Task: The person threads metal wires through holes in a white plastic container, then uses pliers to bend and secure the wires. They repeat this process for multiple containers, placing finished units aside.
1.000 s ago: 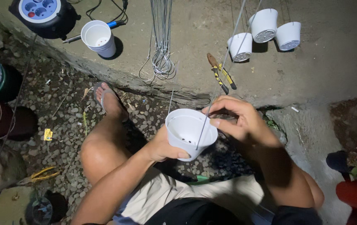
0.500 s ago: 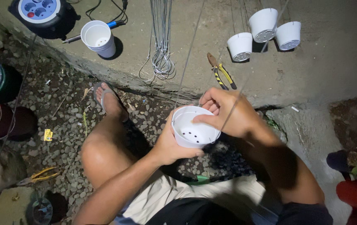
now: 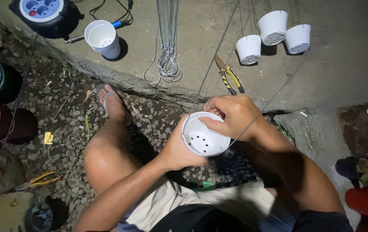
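Cupped in your left hand (image 3: 179, 148), the white pot (image 3: 204, 138) sits over your lap, its grip wrapped snugly round the wall. Your right hand (image 3: 233, 116) pinches at the rim, fingers closed on a thin wire (image 3: 274, 96) (hard to see where its end goes). Keep the pot steady and level, I'd say, and feed the wire slowly. Pliers (image 3: 229, 79) lie near on the concrete ledge (image 3: 343, 68), beside three wired pots (image 3: 273, 26).
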